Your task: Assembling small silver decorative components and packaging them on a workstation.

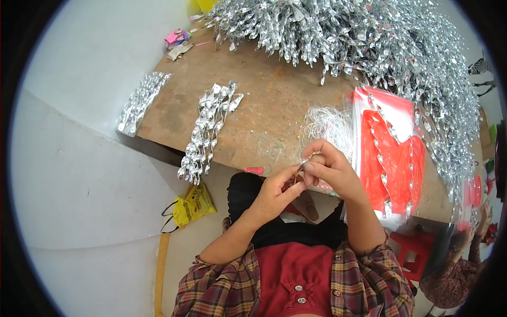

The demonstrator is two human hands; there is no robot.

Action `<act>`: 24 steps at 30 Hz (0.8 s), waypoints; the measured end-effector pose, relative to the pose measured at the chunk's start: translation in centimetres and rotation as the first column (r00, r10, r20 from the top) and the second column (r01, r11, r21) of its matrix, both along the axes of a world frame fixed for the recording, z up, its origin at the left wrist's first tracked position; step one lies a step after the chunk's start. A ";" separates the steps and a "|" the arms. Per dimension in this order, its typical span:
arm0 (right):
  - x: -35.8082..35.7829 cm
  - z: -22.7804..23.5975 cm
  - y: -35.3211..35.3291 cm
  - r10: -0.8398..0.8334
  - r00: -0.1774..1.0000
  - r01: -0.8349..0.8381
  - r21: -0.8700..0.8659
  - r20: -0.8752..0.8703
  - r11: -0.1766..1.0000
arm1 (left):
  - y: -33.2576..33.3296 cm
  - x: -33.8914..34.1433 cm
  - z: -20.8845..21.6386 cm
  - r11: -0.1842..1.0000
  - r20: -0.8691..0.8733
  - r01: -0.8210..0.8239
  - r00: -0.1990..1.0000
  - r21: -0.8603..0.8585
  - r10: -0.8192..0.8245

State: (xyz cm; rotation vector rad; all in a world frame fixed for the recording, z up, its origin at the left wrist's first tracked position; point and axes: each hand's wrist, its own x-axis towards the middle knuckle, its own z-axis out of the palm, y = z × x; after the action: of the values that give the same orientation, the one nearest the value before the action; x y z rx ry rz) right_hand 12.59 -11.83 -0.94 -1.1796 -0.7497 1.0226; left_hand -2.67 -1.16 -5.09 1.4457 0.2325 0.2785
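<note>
Just past the table's near edge, my left hand [278, 191] and my right hand [331, 168] meet with fingertips pinched together. Between them shows a small silvery piece [302, 166], mostly covered by the fingers, so its full shape is hidden. Beyond my right hand lies a loose bundle of white string [330, 126]. A bunch of twisted silver foil strands [207, 126] rests to the left, its ends hanging over the edge. To the right, more silver strands lie across a red plastic bag [397, 171] on a stack of clear bags.
A large heap of silver twisted strands [338, 34] covers the table's far side and right. Flat silver strands [141, 103] lie at the left corner. A red-handled tool [254, 170] sits at the near edge. Below are a yellow bag [194, 205] and red stool [414, 251]; another person [449, 282] is at right.
</note>
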 end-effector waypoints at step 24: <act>-0.4 0.0 -0.1 0.167 0.974 -0.179 -0.075 -0.151 0.981 | 0.9 0.3 1.5 0.975 0.176 -0.191 0.962 -0.111 0.209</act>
State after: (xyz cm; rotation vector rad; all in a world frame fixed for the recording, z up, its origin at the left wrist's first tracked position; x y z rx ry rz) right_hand 12.23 -11.94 -0.98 -1.1159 -0.7081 1.2833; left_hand -2.41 -0.28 -3.55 1.2956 0.2363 0.5589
